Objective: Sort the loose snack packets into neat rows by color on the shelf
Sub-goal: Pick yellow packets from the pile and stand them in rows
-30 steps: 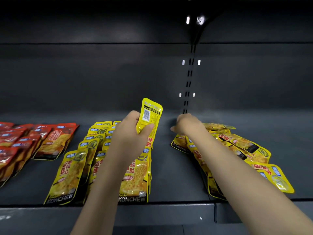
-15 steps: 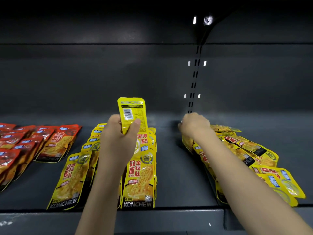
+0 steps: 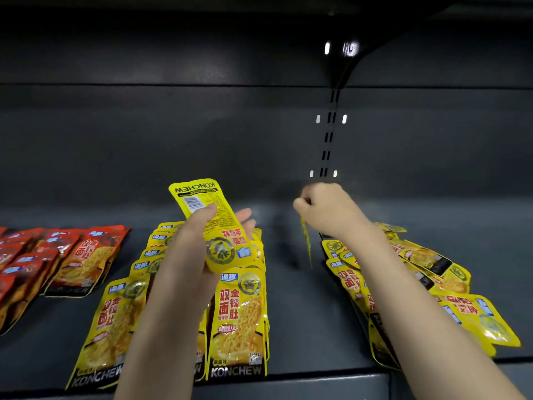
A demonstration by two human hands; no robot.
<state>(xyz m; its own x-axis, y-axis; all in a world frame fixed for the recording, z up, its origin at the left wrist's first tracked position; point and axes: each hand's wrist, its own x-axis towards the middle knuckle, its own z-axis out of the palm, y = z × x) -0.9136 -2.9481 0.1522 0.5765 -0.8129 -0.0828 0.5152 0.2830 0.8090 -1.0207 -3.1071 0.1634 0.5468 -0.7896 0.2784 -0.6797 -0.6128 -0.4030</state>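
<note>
The left hand [image 3: 202, 243] grasps a yellow packet [image 3: 213, 223] held up over the shelf [image 3: 302, 307], thumb across the printed back and fingers behind; the packet is upside down, its barcode end pointing to 12 o'clock. Directly below it, toward 6 o'clock, lie the yellow rows [image 3: 236, 319], overlapping packets laid face up and running from the back of the shelf to its front lip, with a second yellow row just beside it at 9 o'clock, partly hidden by the left forearm. Farther out at 9 o'clock, well apart from the yellow ones, lie the red packets [image 3: 80, 261] in overlapping rows of their own.

The right hand [image 3: 326, 209] is clenched, pinching the top edge of another yellow packet, the edge-on packet [image 3: 307, 243], which hangs down thin-side toward the camera. It hangs just above the near corner of the loose yellow pile [image 3: 432, 278], a jumble of packets at mixed angles spreading toward 4 o'clock beneath the right forearm. A bare strip of dark shelf separates this pile from the tidy yellow rows. A slotted upright [image 3: 327, 140] runs up the back panel above the right hand.
</note>
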